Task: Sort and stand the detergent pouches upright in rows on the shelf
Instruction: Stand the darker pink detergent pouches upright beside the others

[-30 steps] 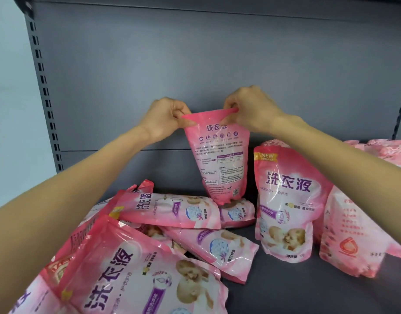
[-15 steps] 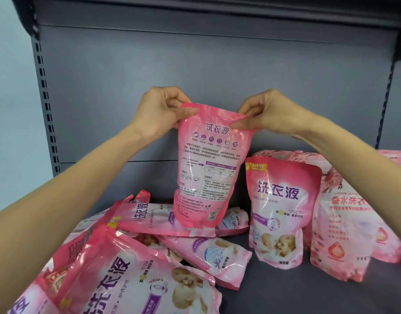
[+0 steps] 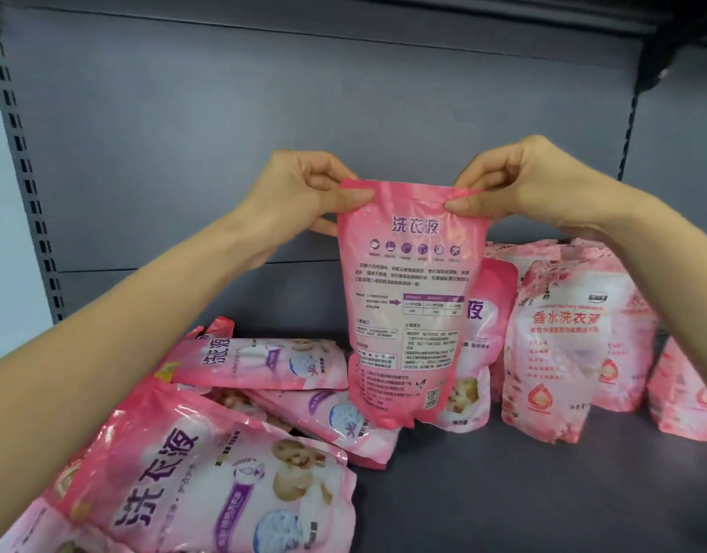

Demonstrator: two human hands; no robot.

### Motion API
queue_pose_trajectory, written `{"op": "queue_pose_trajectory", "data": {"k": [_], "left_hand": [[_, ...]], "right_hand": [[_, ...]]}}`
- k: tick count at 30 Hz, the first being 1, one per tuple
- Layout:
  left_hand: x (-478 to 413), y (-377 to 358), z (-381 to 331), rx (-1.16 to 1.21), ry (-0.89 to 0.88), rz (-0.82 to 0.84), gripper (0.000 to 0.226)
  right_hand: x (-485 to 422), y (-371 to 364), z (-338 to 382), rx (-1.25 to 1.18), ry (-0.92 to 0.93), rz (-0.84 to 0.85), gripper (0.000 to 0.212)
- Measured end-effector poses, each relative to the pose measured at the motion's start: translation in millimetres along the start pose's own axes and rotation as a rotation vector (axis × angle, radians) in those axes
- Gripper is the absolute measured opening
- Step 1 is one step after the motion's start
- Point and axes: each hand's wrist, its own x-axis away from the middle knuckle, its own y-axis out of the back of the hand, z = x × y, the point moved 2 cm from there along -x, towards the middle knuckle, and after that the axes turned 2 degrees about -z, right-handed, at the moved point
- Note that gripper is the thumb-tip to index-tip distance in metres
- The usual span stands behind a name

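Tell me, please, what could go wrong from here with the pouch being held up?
1. The held pouch shows its printed back; set down so, it would not match the front-facing upright pouch behind it.
2. Its bottom hangs by the lying pouches; landing on one, it might tip.
3. The left hand and right hand only pinch its top corners, so it could swing into that upright pouch.

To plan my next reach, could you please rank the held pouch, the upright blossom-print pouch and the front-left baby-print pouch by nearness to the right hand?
1. Held pouch: its top corner pinched by the right hand.
2. Blossom-print pouch: upright, below, at right.
3. Baby-print pouch: lying at front left.
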Motion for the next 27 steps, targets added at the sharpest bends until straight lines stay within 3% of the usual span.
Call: {"op": "queue_pose_trajectory", "data": {"k": [8,13,18,20,27], "left_hand": [[11.9,-43.9,15.9,0.069,0.127,0.248,0.006],[10.6,-69.3,20.3,0.073,0.134,0.313,0.007],[10.4,-96.5,29.2,0.046,0.129,0.362,0.007],[8.5,-101.4,29.0,0.027,0.105,0.354,0.007],[8.5,-99.2,30.1,-0.06,0.055,0.356,0.01]], "right_hand": [[31.5,19.4,-22.5,0.071,-0.097,0.146,0.011],[44.2,37.8,-32.0,0.091,-0.141,0.183,0.008],[59.0,40.1,-56.7,0.134,-0.219,0.226,0.051],[63.0,42.9,-61.6,0.099,-0.227,0.213,0.056],[64.2,40.7,-54.9,0.162,-0.212,0.136,0.024]]}}
